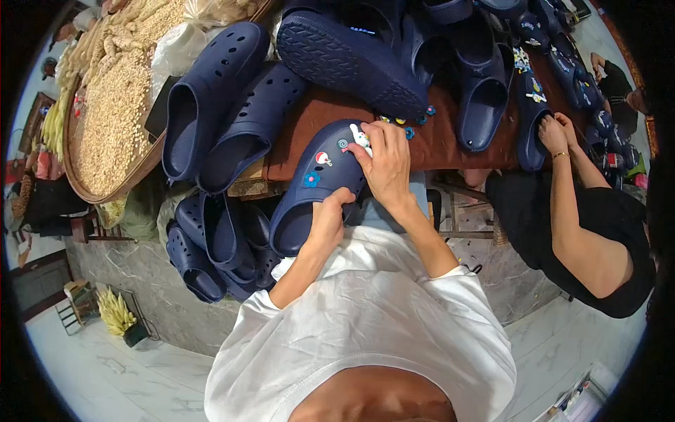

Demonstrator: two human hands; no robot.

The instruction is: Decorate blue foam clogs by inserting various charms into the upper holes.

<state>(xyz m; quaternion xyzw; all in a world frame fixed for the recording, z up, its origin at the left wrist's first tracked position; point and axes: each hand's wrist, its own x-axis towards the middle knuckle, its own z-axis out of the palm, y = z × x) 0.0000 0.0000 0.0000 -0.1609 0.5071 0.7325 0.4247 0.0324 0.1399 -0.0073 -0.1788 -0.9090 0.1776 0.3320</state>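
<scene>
A navy clog (341, 172) with holes in its upper is held before my chest, its toe pointing away. My left hand (328, 219) is closed on the rim of its foot opening, fingers inside and thumb on top. At the toe, my right hand (388, 163) pinches a white figure-shaped shoe charm (359, 136) against the upper. Whether that charm is seated in a hole is hidden by my fingers. Nearby on the upper sit a blue flower charm (311, 179), a red-and-white charm (323, 159) and a swirl charm (343, 144).
Loose charms (410, 132) lie on the brown table cover (320, 109). More navy clogs (219, 91) crowd the table, and others (225, 235) hang or lie below it. A round basket (76, 165) of pale kernels stands left. At right, another person's hands (557, 133) work at a clog.
</scene>
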